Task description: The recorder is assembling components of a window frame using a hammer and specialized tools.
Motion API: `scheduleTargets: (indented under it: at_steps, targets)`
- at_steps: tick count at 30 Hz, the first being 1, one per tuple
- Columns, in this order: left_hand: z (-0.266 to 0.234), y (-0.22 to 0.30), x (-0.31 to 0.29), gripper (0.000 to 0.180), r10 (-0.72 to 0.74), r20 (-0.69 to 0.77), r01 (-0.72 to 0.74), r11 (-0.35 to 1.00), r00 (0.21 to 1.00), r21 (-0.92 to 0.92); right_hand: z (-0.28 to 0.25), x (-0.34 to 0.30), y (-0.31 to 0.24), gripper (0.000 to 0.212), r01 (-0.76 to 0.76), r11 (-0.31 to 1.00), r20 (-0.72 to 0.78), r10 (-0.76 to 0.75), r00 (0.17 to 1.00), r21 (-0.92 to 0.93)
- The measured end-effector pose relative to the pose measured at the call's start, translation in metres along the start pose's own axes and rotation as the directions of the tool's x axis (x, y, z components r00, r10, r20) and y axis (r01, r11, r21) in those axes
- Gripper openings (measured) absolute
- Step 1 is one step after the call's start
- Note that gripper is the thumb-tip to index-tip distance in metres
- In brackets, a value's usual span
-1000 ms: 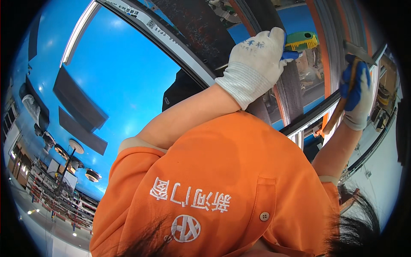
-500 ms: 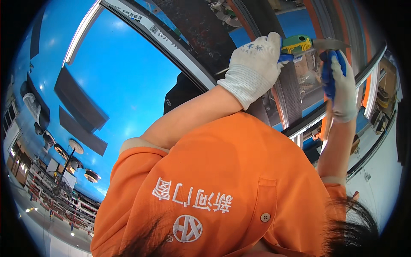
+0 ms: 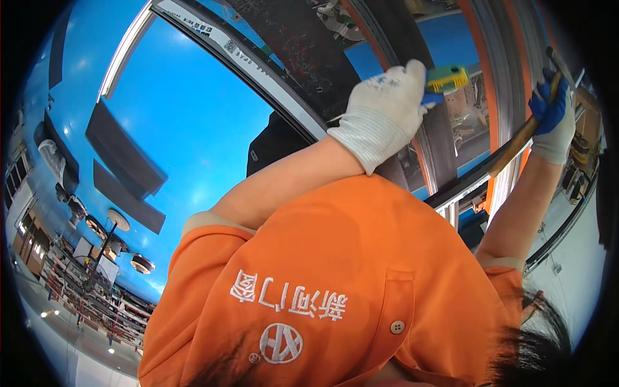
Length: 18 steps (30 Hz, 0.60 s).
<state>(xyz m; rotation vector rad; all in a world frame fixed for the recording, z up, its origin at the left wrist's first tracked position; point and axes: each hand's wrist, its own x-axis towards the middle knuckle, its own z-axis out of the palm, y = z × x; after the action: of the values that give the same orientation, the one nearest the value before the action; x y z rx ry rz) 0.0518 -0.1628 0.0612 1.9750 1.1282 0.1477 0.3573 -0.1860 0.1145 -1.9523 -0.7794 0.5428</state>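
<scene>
My left hand [image 3: 387, 109], in a white knit glove with blue on the palm side, is closed round a tool with a green-and-yellow handle [image 3: 448, 79]. The handle's butt points right; my glove hides most of the rest. At far right, my right hand [image 3: 556, 129], also gloved, grips a hammer by its wooden handle [image 3: 516, 147]. The hammer's dark metal head is raised beyond my fingers, apart from the green-and-yellow handle. Close to my left wrist runs a dark frame bar [image 3: 258, 80] with a printed pale strip.
Dark grey profiles and orange-edged rails [image 3: 487, 84] cross the work area under my hands. To the left, dark flat pieces [image 3: 122, 148] lie on the shiny blue floor [image 3: 200, 129]. Racks of stock [image 3: 90, 290] stand at lower left. A black object [image 3: 274, 148] sits beside the frame bar.
My right hand has swung the hammer away to the right, from beside the butt of the green-and-yellow handle. My left hand has lowered slightly in view, still holding its tool.
</scene>
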Motion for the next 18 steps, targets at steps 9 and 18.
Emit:
scheduleTargets:
  at_steps: [9,18]
  targets:
    - [0.004,0.003,-0.013,0.033,0.264,-0.150,-0.250,0.962,0.953,0.107,0.058,-0.093,-0.025,0.040,-0.233,0.972,0.244,0.218,0.945,0.033]
    - [0.006,0.002,-0.011,0.034,0.240,-0.215,-0.223,0.969,0.947,0.103,0.036,-0.090,-0.013,0.039,-0.227,0.973,0.269,0.230,0.935,-0.040]
